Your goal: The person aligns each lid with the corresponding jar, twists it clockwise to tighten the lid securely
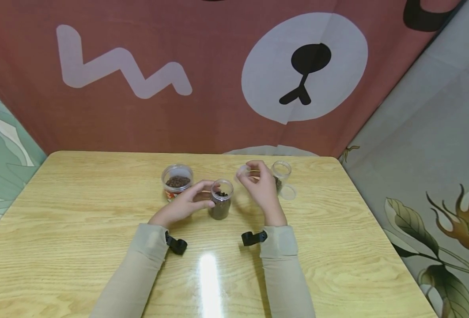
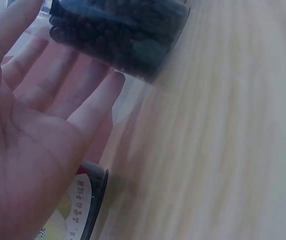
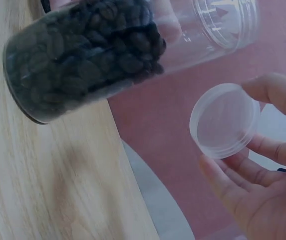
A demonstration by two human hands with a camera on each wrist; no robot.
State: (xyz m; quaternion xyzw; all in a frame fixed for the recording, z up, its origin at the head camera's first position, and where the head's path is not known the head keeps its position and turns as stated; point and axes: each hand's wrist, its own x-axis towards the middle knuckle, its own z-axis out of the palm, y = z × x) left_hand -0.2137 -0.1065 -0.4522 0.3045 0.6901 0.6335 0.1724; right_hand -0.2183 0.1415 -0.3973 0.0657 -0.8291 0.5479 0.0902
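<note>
A clear screw-top jar (image 1: 221, 204), part filled with dark beans (image 3: 88, 55), stands upright and uncovered near the table's middle. My left hand (image 1: 187, 203) holds it from the left side, thumb at the near side and fingers reaching round the far side. In the left wrist view the jar's upper part (image 2: 118, 30) is cut off by the frame. To the right of the jar, my right hand (image 1: 260, 185) pinches a translucent round lid (image 3: 225, 121) by its edge, raised and apart from the jar.
A wider labelled tub (image 1: 175, 191) of brown beans stands open behind the left hand. Beyond the right hand is another uncovered clear jar (image 1: 281, 170) with dark contents, partly hidden. A second translucent lid (image 1: 288, 192) lies beside it. A printed curtain (image 1: 210, 123) hangs behind the table.
</note>
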